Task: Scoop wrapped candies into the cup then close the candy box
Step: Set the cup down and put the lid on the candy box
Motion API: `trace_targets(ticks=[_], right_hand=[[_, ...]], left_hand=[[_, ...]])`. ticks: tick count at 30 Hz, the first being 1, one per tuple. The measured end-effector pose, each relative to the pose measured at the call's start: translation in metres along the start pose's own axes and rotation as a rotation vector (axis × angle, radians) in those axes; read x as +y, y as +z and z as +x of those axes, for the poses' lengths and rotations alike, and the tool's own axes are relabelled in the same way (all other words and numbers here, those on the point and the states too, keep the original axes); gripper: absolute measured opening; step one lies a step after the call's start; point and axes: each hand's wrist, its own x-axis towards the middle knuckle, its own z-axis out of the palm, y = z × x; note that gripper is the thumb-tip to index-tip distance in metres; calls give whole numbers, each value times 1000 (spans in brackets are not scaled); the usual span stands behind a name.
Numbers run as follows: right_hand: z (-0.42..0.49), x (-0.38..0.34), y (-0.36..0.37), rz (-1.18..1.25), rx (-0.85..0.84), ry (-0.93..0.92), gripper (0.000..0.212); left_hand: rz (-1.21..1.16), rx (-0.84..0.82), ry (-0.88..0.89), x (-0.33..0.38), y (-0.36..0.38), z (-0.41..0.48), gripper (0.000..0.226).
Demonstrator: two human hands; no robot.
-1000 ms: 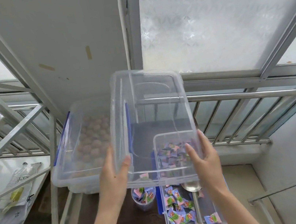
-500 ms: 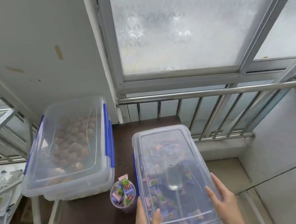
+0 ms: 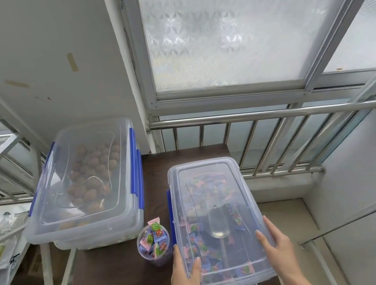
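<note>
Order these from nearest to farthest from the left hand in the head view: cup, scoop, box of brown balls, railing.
1. Cup: just left of the left hand.
2. Scoop: right, under the lid.
3. Box of brown balls: far left.
4. Railing: behind the table.

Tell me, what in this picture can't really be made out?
- Head view: whether the lid of the candy box is snapped shut; its right side shows no latch.
- Scoop: blurred by the cloudy lid.
- Left hand and right hand: forearms cut off by the bottom edge.
- Brown round items in the other box: too hazy to identify.
- Cup: wrapper print too small.
</note>
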Motion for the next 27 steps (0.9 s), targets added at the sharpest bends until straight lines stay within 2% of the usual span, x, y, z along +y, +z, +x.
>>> trace_targets(ticks=[14,22,24,27], right_hand=[[-9,21,12,62,21,20,57],[-7,24,7,84,-23,29,59],[-5,24,2,152,-58,61,62],[0,28,-5,252,-121,103,80]], left_hand=[[10,25,-54,-22,7,3,80],[-126,63,-100,-26,5,6,68],[-155,73,-99,-29,4,7,64],[-182,65,-98,-31,3,8,62]])
